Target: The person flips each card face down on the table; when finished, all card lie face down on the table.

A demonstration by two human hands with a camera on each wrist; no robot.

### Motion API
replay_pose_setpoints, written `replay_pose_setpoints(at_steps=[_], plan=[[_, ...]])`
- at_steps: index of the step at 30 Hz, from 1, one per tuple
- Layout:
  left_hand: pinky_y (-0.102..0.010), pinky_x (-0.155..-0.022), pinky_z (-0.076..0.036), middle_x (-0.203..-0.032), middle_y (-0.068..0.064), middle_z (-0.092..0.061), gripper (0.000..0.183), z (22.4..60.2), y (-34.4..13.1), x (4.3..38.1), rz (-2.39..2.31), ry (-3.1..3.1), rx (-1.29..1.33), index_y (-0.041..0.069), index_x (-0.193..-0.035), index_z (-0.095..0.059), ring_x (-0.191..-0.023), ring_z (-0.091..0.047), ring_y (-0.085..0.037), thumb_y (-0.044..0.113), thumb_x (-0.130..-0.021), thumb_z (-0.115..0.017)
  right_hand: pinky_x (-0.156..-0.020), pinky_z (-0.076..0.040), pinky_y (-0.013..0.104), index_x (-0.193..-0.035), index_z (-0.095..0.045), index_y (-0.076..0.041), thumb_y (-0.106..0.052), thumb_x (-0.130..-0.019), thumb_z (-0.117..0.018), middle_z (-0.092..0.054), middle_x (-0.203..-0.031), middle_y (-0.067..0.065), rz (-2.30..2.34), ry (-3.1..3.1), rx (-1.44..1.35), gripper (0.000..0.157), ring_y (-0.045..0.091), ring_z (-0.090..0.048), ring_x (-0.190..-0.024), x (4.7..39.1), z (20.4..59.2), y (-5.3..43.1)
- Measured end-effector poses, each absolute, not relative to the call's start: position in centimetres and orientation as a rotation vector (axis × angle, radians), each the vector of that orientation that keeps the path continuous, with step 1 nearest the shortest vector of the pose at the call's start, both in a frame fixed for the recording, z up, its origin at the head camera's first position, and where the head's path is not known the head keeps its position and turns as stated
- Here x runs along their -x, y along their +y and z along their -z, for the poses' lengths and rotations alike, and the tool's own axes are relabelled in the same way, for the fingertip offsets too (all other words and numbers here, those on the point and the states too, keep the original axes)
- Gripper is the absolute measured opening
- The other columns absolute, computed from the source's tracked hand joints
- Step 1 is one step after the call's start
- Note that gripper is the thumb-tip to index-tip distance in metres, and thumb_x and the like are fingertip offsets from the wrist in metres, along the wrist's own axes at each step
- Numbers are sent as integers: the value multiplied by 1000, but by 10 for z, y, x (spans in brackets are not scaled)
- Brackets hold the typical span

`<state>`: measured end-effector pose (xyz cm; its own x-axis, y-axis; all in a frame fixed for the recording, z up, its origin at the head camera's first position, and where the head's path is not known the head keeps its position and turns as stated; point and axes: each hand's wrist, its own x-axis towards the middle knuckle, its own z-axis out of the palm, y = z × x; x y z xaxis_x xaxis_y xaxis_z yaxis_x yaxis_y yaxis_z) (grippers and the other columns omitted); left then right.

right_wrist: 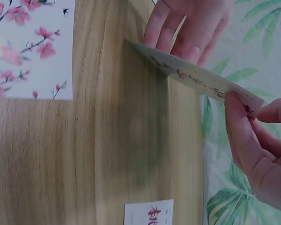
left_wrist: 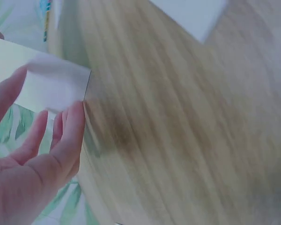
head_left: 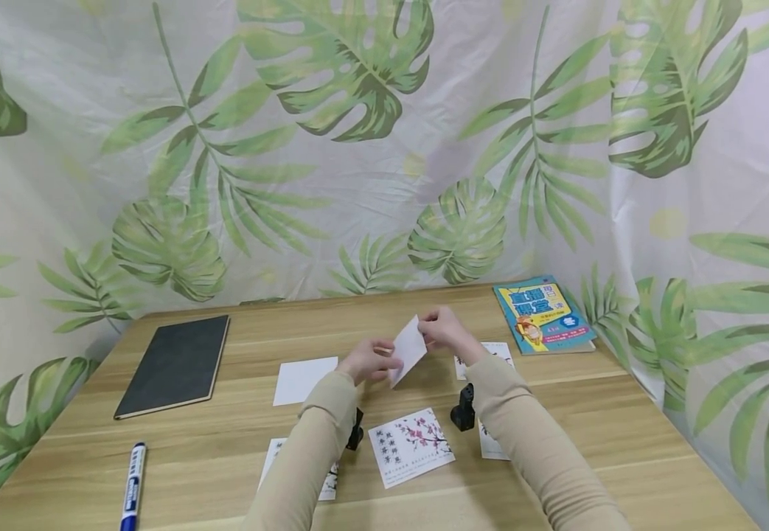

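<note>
A white card (head_left: 409, 349) is held tilted above the middle of the table, its blank side toward the head camera. My right hand (head_left: 447, 332) pinches its upper right edge between thumb and fingers. At the opposite edge, my left hand (head_left: 369, 360) has its thumb on the blank face and its fingers along the rim. Some print on the card's other side (right_wrist: 196, 78) shows in the right wrist view. On the table below lies a card with pink blossoms and Chinese characters (head_left: 412, 448). Another blank white card (head_left: 301, 378) lies left of my left hand.
More printed cards lie partly under my forearms, one at left (head_left: 273, 456), one at right (head_left: 492, 441) and one beyond the right wrist (head_left: 500, 352). A black notebook (head_left: 175, 363) and a blue-capped marker (head_left: 133, 483) are at left. A blue booklet (head_left: 543, 316) lies back right.
</note>
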<state>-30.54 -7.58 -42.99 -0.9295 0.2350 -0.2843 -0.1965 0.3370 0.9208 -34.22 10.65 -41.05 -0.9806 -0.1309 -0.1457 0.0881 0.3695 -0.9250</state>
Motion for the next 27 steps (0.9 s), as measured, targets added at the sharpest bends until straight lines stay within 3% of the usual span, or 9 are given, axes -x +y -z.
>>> replay_pose_setpoints(at_steps=[5,8,12,21,27], plan=[[-34,-81,-54,-109,-22,-61,48,433,-74,306,-1411,2505,-146,-6,-115,-58,-91,-57,-22,1,-71,-76,-49,-51,27,-93,-61,7,5,-79,-58,-58,-70,11,1563,2441,-93,15,14,-55,-53,334,413,111],[-37,-85,-52,-106,-22,-63,49,435,-73,306,-1241,2664,-241,-7,-111,-61,-95,-59,-28,2,-66,-78,-46,-50,24,-78,-56,4,8,-77,-60,-52,-62,6,1510,2470,-96,6,12,-51,-48,326,416,113],[-41,-88,-50,-105,-24,-63,49,437,-71,304,-1061,2774,-349,-9,-107,-61,-97,-58,-33,2,-63,-79,-46,-52,23,-66,-47,-3,11,-74,-63,-48,-55,3,1442,2489,-88,23,12,-51,-46,321,428,115],[-41,-91,-48,-109,-22,-60,49,431,-64,297,-798,2853,-325,-6,-108,-62,-95,-57,-31,7,-65,-81,-49,-52,23,-92,-49,5,12,-71,-65,-52,-71,8,1374,2533,-70,27,15,-55,-55,322,439,112],[-44,-99,-44,-112,-23,-59,50,429,-65,296,-772,2847,-295,-6,-110,-61,-106,-55,-35,9,-67,-81,-45,-50,20,-89,-51,7,11,-71,-66,-51,-64,7,1288,2556,-8,24,12,-51,-46,322,437,109]])
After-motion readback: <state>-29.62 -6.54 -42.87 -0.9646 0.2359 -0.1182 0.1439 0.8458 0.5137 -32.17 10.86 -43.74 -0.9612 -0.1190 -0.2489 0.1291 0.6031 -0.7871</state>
